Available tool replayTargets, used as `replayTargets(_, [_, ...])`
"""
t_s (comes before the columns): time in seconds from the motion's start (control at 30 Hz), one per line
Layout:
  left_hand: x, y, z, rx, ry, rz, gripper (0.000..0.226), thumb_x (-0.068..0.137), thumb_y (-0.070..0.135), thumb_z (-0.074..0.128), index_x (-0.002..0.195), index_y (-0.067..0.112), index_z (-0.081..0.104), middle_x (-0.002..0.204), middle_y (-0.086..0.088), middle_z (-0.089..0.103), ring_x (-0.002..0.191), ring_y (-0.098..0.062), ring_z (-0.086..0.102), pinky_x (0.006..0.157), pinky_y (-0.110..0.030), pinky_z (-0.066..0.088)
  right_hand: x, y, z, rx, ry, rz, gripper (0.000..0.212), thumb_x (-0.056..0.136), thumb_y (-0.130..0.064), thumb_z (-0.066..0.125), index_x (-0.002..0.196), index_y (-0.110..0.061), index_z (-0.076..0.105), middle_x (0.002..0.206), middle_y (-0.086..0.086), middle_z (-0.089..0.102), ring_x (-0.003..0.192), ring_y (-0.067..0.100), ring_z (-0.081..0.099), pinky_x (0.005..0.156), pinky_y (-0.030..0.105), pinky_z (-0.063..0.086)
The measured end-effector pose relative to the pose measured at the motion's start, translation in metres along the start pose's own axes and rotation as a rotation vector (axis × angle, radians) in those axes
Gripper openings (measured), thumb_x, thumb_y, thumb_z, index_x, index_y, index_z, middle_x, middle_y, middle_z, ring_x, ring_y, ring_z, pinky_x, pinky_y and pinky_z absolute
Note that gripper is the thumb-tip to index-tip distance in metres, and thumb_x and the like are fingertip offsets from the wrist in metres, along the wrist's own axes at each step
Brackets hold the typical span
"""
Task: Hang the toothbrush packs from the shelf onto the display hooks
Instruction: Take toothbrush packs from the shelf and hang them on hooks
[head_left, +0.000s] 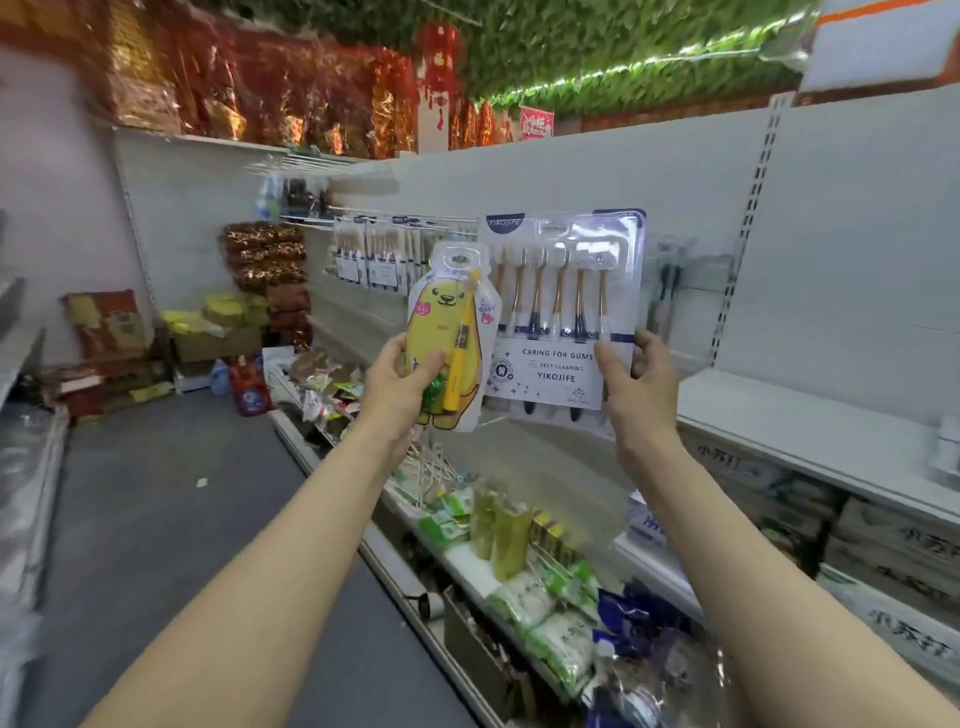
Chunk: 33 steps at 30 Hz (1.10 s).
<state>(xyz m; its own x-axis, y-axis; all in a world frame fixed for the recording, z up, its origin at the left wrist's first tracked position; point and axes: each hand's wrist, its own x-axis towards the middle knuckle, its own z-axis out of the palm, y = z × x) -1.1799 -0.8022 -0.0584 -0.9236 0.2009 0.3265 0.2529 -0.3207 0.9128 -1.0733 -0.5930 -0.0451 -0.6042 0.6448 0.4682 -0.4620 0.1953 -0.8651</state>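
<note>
My left hand (402, 382) grips a small yellow child's toothbrush pack (451, 332) by its lower half, held upright. My right hand (634, 387) pinches the lower right corner of a large clear pack of several toothbrushes (563, 306), raised in front of the white back panel. The small pack overlaps the large pack's left edge. Further left along the panel, several similar toothbrush packs (374, 257) hang on display hooks (415, 217). One more pack (667, 291) hangs just behind the large pack, to its right.
A white shelf (810, 431) runs below the panel at right, with cartons underneath. Lower shelves hold green bags and bottles (509, 540). The grey aisle floor (171, 519) lies at left, with boxes and goods piled at its far end.
</note>
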Motion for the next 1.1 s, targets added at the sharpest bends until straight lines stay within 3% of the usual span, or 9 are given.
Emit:
replayTargets(0.17, [0.083,-0.026,-0.076,-0.021,0.041,0.025,0.028,0.093,0.016,0.066,0.119,0.024,0.058,0.117,-0.005,0.070,0.103,-0.023,0.068,0.081,-0.038,0.057,0.036,0.054,0.097,0.024,-0.029,-0.015,0.019,0.096,-0.015,0.065,0.114,-0.018,0.059,0.110,0.006,0.071,0.095,0.016,0.071,0.076,0.026,0.060])
replayTargets(0.3, [0.157,-0.054,-0.125,-0.037,0.058,0.039,0.036,0.092,0.020,0.067,0.125,0.022,0.056,0.121,-0.006,0.069,0.107,-0.024,0.067,0.079,-0.037,0.057,0.077,0.109,0.179,0.039,-0.086,-0.011,0.021,0.096,-0.014,0.065,0.116,-0.015,0.059,0.111,0.009,0.071,0.100,0.023,0.070,0.083,0.037,0.061])
replayTargets(0.47, [0.274,-0.068,-0.169,-0.034,0.055,0.037,0.038,0.080,0.031,0.073,0.115,0.028,0.060,0.119,-0.008,0.070,0.109,-0.030,0.067,0.095,-0.054,0.053,0.146,0.171,0.277,0.046,-0.098,-0.034,0.023,0.095,-0.017,0.067,0.117,-0.018,0.060,0.111,0.004,0.071,0.101,0.020,0.069,0.085,0.037,0.059])
replayTargets(0.63, [0.387,-0.080,-0.203,-0.051,0.019,0.029,0.040,0.077,0.032,0.074,0.115,0.030,0.062,0.119,-0.008,0.071,0.111,-0.031,0.067,0.096,-0.057,0.052,0.212,0.210,0.360,0.044,-0.073,-0.017,0.025,0.094,-0.013,0.067,0.118,-0.014,0.059,0.108,0.002,0.070,0.089,0.003,0.069,0.069,0.018,0.055])
replayTargets(0.73, [0.445,-0.098,-0.222,-0.058,-0.005,0.031,0.030,0.089,0.020,0.069,0.116,0.029,0.060,0.118,-0.007,0.071,0.108,-0.029,0.068,0.093,-0.053,0.054,0.242,0.231,0.405,0.015,-0.069,-0.029,0.028,0.094,-0.011,0.067,0.120,-0.011,0.058,0.107,0.000,0.069,0.082,-0.007,0.066,0.066,0.011,0.051])
replayTargets(0.87, [0.515,-0.121,-0.250,-0.081,-0.071,0.025,0.028,0.091,0.018,0.067,0.116,0.029,0.059,0.116,-0.006,0.072,0.103,-0.023,0.069,0.079,-0.038,0.057,0.274,0.265,0.459,-0.030,-0.024,-0.054,0.030,0.093,-0.013,0.069,0.122,-0.011,0.060,0.109,0.002,0.071,0.090,0.003,0.069,0.070,0.016,0.054])
replayTargets(0.97, [0.572,-0.135,-0.273,-0.096,-0.152,0.005,0.027,0.090,0.020,0.068,0.113,0.031,0.059,0.116,-0.004,0.071,0.104,-0.022,0.069,0.080,-0.039,0.057,0.295,0.292,0.500,-0.047,0.038,-0.065,0.032,0.093,-0.014,0.069,0.123,-0.013,0.060,0.111,0.003,0.071,0.094,0.008,0.069,0.074,0.020,0.057])
replayTargets(1.1, [0.647,-0.151,-0.309,-0.119,-0.278,-0.003,0.030,0.090,0.019,0.067,0.119,0.022,0.058,0.113,0.004,0.073,0.095,-0.009,0.071,0.070,-0.024,0.056,0.318,0.320,0.565,-0.081,0.162,-0.098,0.026,0.093,-0.010,0.067,0.117,-0.014,0.058,0.106,0.002,0.069,0.083,-0.004,0.067,0.066,0.015,0.054])
